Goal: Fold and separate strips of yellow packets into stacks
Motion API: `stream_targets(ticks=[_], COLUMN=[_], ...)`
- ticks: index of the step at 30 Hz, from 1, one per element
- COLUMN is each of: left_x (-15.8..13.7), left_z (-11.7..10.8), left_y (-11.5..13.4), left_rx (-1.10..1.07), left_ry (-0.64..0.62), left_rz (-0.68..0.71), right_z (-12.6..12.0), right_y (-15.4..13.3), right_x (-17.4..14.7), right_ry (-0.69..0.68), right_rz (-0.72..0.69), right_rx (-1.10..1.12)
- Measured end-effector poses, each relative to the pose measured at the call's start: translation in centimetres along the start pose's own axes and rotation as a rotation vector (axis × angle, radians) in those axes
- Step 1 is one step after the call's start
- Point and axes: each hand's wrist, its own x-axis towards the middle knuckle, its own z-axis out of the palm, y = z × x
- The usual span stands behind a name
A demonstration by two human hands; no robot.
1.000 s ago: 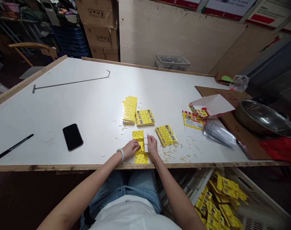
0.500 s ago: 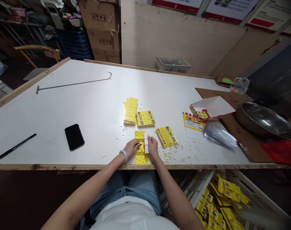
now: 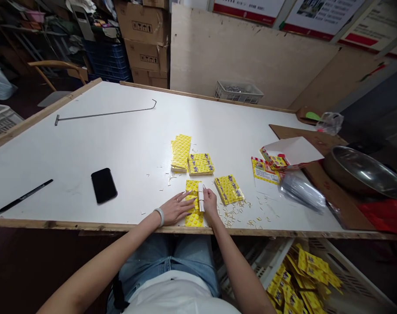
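At the table's front edge lies a yellow patterned card sheet, its right part folded up to show a white underside. My left hand rests on the sheet's left side, fingers stretched out and spread, a bracelet on the wrist. On the right, my right hand pinches the folded white flap. Just beyond my hands are a stack of plain yellow cards and a stack of printed yellow cards. Another printed stack lies right of my right hand.
Small paper offcuts litter the table by the right stack. Further left are a phone, a black pen and a long metal rod. An open box, plastic sleeves and a metal bowl stand right. Below, a crate holds yellow pieces.
My left hand's fingers have gone from bunched together to spread flat over the sheet. My right hand keeps its grip on the flap, which looks narrower. The whole view has shifted slightly.
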Motion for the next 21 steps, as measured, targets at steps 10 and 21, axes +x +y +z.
stream_targets(ticks=[10, 21], left_x=[0.9, 4.5], left_z=[0.1, 4.6], left_y=[-2.6, -2.0], left_rx=[-0.02, -0.067], left_ry=[0.241, 0.289], left_rz=[-0.271, -0.469], right_z=[0.0, -0.2], right_y=[0.0, -0.9], right_x=[-0.1, -0.1], right_ry=[-0.023, -0.074], right_rz=[-0.003, -0.115], right_rx=[-0.006, -0.241])
